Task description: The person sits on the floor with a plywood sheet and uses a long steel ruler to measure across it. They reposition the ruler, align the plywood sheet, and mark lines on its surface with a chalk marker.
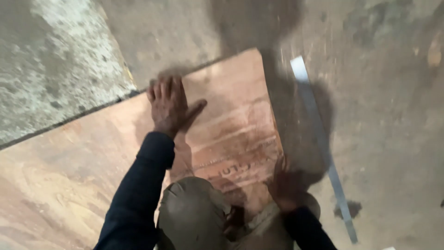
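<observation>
A large reddish-brown plywood sheet lies flat on the concrete floor. My left hand rests palm down on the sheet near its far edge, fingers together and thumb spread. My right hand is at the sheet's right edge near me, blurred and in shadow; whether it grips the edge I cannot tell. My knee in olive trousers kneels on the sheet between my arms.
A long flat metal ruler lies on the floor just right of the sheet, running away from me. Pale, flaking concrete fills the far left. A small dark spot marks the floor near the ruler.
</observation>
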